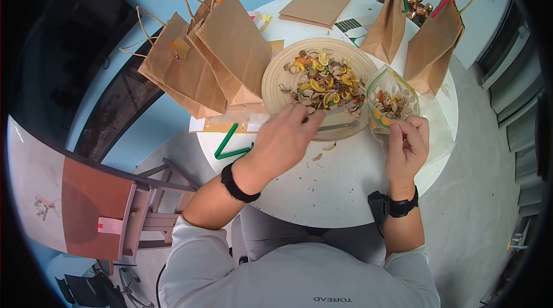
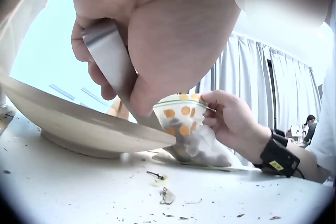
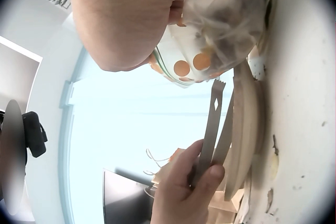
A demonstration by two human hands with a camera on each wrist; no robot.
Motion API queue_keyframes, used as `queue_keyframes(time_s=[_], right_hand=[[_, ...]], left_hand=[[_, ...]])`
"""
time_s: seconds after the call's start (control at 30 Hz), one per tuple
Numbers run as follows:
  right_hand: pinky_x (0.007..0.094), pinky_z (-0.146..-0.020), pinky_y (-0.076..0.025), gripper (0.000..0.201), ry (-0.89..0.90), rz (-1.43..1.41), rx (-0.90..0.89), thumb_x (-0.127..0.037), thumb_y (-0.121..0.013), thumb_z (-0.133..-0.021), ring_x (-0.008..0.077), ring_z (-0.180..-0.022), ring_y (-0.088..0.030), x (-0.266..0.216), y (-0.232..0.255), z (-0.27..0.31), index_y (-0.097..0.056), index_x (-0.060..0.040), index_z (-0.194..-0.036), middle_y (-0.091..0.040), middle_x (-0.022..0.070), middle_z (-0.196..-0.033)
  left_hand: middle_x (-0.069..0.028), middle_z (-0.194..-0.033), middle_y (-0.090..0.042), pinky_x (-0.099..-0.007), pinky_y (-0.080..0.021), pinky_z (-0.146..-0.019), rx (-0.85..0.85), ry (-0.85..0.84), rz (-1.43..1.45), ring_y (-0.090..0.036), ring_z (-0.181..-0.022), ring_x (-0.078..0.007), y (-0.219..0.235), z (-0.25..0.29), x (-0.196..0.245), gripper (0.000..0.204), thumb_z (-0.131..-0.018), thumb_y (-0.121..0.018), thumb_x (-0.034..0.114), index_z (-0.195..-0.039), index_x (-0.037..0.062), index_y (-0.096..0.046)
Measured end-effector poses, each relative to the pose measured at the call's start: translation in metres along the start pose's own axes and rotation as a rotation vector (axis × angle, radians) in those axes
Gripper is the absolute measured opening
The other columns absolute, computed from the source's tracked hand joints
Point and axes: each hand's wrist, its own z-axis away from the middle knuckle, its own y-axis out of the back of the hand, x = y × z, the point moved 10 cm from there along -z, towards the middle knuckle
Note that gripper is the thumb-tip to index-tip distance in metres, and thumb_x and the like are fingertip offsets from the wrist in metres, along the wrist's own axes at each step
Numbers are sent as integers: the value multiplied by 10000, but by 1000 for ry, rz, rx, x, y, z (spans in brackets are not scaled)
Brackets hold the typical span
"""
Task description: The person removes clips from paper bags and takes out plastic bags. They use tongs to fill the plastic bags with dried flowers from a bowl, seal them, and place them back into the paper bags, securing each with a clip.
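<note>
My left hand grips metal tongs by the handle end, over the near rim of a round wooden plate. The two tong arms stand slightly apart, with no piece showing between their tips in the right wrist view. On the plate lies a heap of dried flower and fruit pieces, yellow, brown and green. Right of the plate, my right hand pinches the rim of a clear zip bag with orange dots. The bag's mouth gapes, and dried brown pieces sit inside it.
Brown paper bags stand at the left and right, with a flat one at the back. A green bent strip lies left of my left hand. Crumbs and a few dried pieces are scattered before the plate.
</note>
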Motion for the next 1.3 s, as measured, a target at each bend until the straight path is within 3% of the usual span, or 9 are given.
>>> queue_keyframes(time_s=[0.13, 0.23, 0.4, 0.7, 0.93, 1.13, 1.3], right_hand=[[230, -591, -388, 100, -8, 4, -6, 67, -692, -927, 94, -717, -509, -1, 0, 0, -753, 36, -1000, -556, 63, -966], [228, -592, -389, 96, -10, 1, -20, 61, -695, -927, 94, -708, -504, 2, -2, 0, -753, 37, -1000, -557, 62, -965], [221, -586, -387, 80, 14, 8, -41, 42, -709, -931, 88, -695, -497, -2, -4, 0, -752, 36, -999, -562, 64, -974], [223, -565, -398, 68, 26, 14, -58, 32, -723, -927, 83, -677, -497, -3, -6, -1, -753, 24, -988, -572, 61, -983], [231, -555, -400, 82, 25, 34, -64, 33, -746, -899, 97, -676, -505, -6, -7, -2, -764, -2, -971, -576, 49, -965], [260, -564, -398, 104, 30, 41, -56, 35, -750, -871, 116, -667, -498, -3, -6, -1, -772, -12, -961, -573, 52, -946], [249, -560, -394, 91, 27, 19, -32, 37, -744, -881, 110, -673, -492, -4, -4, -1, -763, -4, -960, -569, 52, -948]], left_hand=[[-94, -1026, -623, -388, -567, -766, -3, -20, -115, -641, -978, -268, -15, -20, 10, 415, -914, -709, 146, -1307, 20, -662], [-104, -1044, -641, -376, -575, -779, -58, 86, -204, -647, -975, -280, -37, -32, -13, 402, -927, -673, 139, -1299, -12, -659], [-114, -1040, -662, -382, -576, -814, -66, 71, -159, -650, -977, -292, -48, -33, -27, 383, -923, -662, 113, -1282, -21, -668], [-109, -977, -664, -401, -558, -806, 54, 45, -139, -640, -924, -295, -25, -38, -34, 388, -902, -713, 111, -1272, -3, -679], [-130, -952, -654, -426, -552, -800, 159, 23, -34, -648, -929, -328, 27, -51, -12, 386, -891, -749, 75, -1264, 12, -669], [-140, -1006, -664, -442, -554, -804, 76, -80, 199, -659, -944, -345, 20, -59, 40, 438, -876, -770, 70, -1295, 16, -655], [-142, -1040, -656, -441, -550, -788, 59, 2, 221, -659, -960, -354, 32, -52, 23, 471, -872, -784, 80, -1321, 29, -652]])
